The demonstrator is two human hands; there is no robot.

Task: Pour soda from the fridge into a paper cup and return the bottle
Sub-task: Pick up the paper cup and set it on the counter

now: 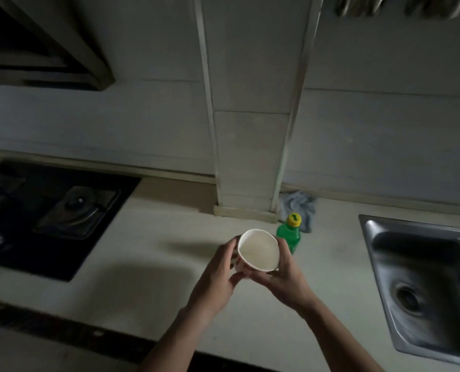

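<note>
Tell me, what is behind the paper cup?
A green soda bottle with a yellow cap stands behind the paper cup. Its lower part is covered by the cup and right hand.

You have one paper cup [258,251], and two hands on it: your left hand [218,275] and right hand [285,277]. On the worktop [156,224], count one green soda bottle [288,234] with one yellow cap [294,219] near the back edge, and one crumpled grey-blue cloth [300,205] against that edge. One steel sink [368,224] sits at the right end and one black gas hob [62,264] at the left. One burner [78,208] shows plainly.
</note>
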